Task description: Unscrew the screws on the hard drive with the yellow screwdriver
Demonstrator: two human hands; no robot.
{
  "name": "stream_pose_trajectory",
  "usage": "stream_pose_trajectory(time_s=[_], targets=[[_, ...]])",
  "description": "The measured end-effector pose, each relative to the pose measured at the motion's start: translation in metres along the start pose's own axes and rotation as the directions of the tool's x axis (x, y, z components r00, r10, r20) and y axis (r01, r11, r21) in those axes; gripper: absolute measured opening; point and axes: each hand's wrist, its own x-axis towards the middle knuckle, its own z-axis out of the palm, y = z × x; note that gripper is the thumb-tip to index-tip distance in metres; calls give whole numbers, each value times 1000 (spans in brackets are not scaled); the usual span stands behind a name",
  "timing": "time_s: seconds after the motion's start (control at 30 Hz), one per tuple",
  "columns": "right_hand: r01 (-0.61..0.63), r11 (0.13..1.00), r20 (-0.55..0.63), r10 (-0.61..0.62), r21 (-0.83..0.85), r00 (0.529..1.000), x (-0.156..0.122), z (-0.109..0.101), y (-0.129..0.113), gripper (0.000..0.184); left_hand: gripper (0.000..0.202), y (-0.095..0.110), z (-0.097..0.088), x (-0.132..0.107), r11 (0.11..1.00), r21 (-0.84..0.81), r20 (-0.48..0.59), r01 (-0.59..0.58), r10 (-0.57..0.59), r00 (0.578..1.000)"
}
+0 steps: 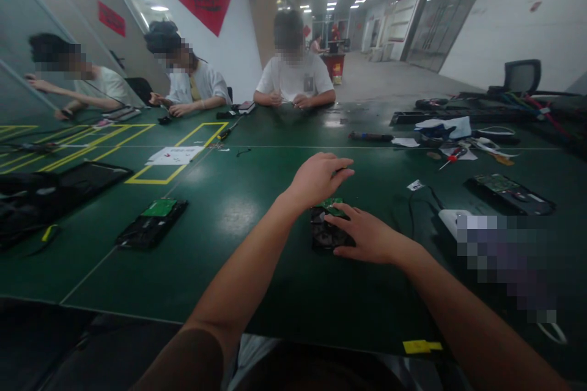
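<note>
A black electronic device (323,233) with a green circuit board (331,203) at its far end lies on the table in front of me. My right hand (367,233) rests over its right side with fingers spread, the fingertips on the device and the thumb by its near edge. Above the device's far end, my left hand (317,178) is raised clear of it. Its thumb and fingers come together around a small dark bit that is too small to make out.
Similar opened devices lie at left (153,223) and right (511,192). A white object (454,220), partly pixelated, lies right of my right hand. Beyond are a red screwdriver (453,159), a dark-handled tool (370,136) and a paper sheet (174,155). Several people sit across the green table (257,281).
</note>
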Motion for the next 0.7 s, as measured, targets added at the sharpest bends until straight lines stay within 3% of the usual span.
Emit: stream_pose_trajectory(time_s=[0.17,0.37,0.5,0.6,0.7], targets=[[0,1000,-14,0,2,1000,-1,0,1,79,25,-11,3,4,971,-239,-26,26,-33,999],[-2,999,-23,1,-46,1000,1,2,-1,76,21,-18,5,9,986,-161,-94,49,-65,993],[10,999,-41,-12,-48,999,3,5,1,74,18,-20,3,10,970,-228,-19,82,-89,996],[21,999,-50,-22,-36,999,3,6,3,75,26,-23,2,9,874,-453,86,177,-155,984],[26,999,-49,-28,-29,998,3,5,4,76,22,-24,1,8,772,-591,150,232,-177,973]])
